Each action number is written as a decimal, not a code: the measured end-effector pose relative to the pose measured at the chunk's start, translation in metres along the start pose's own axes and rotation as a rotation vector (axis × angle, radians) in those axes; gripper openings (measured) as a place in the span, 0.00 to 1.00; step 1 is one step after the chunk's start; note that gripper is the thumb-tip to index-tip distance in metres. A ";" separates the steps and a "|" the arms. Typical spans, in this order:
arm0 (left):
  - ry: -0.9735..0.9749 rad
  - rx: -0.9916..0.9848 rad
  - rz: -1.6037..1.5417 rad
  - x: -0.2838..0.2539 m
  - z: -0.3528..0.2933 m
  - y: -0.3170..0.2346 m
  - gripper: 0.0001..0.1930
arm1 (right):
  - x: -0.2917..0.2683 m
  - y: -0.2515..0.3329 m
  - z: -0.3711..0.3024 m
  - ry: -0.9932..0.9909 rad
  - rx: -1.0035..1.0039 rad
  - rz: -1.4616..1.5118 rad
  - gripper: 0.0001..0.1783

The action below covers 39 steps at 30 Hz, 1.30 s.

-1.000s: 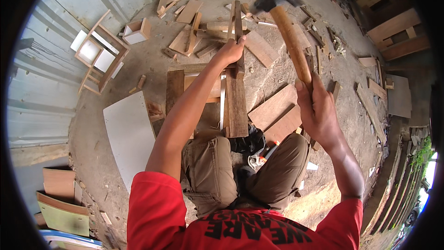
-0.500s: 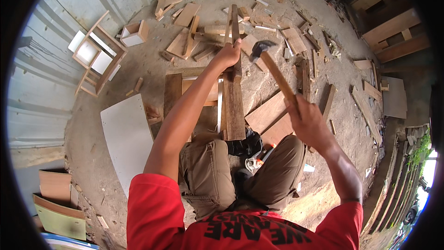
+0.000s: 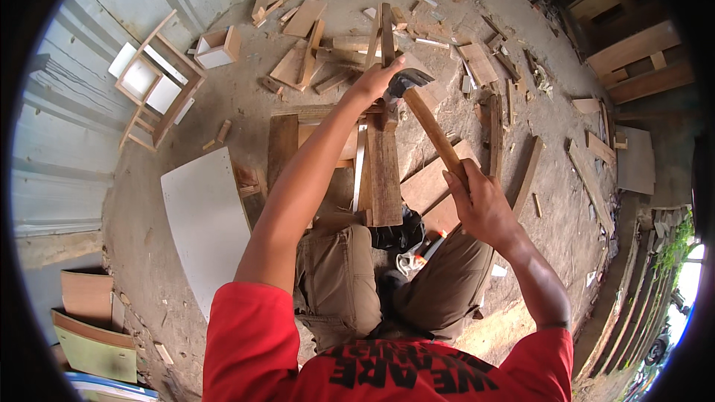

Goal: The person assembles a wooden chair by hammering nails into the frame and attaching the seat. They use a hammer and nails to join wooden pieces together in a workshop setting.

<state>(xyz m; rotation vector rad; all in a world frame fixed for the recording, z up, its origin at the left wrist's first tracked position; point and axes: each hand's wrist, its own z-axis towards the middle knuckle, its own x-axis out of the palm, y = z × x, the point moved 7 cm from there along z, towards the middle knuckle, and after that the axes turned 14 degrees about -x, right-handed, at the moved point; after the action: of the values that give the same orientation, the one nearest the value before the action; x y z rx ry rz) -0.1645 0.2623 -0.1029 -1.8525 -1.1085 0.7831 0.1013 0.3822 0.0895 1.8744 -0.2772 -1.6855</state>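
Note:
My right hand (image 3: 482, 207) is closed round the wooden handle of a claw hammer (image 3: 436, 128). The hammer's dark metal head is at the upper right of the narrow wood strip (image 3: 386, 33), close beside my left hand (image 3: 376, 83). The fingers of that left hand are wrapped round the strip, partly hidden behind it. Below the strip's near end lies a brown plank (image 3: 384, 175), pointing toward my knees. It rests against a wooden box frame (image 3: 283, 138), part of which my left forearm covers. Whether the hammer touches the wood I cannot tell.
A white panel (image 3: 205, 216) lies on the floor at left. Scrap boards (image 3: 477, 63) are scattered ahead and to the right. A small wooden frame (image 3: 160, 82) and an open box (image 3: 217, 48) stand by the metal wall. A black bag (image 3: 398, 232) sits between my knees.
The hammer head has come left and slightly down to the strip beside my left hand. My right hand has shifted a little left and down, while my left hand keeps hold of the strip.

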 end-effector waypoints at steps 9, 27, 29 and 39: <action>0.001 -0.095 0.114 0.012 0.013 0.008 0.36 | -0.050 0.026 0.014 -0.310 -0.070 0.027 0.12; -0.088 -0.114 0.058 -0.006 0.007 0.014 0.45 | -0.048 0.030 0.014 -0.196 -0.072 0.071 0.12; 0.071 -0.248 -0.087 0.044 -0.034 -0.026 0.45 | -0.048 0.002 -0.005 -0.309 -0.004 0.085 0.12; -0.068 -0.102 0.055 0.011 -0.002 -0.003 0.45 | -0.030 0.004 0.004 -0.126 0.104 0.082 0.15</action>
<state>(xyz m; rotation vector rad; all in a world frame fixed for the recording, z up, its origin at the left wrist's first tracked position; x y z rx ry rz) -0.1592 0.2717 -0.1004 -1.9617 -1.1635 0.8400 0.0929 0.3934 0.1167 1.8066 -0.4941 -1.7664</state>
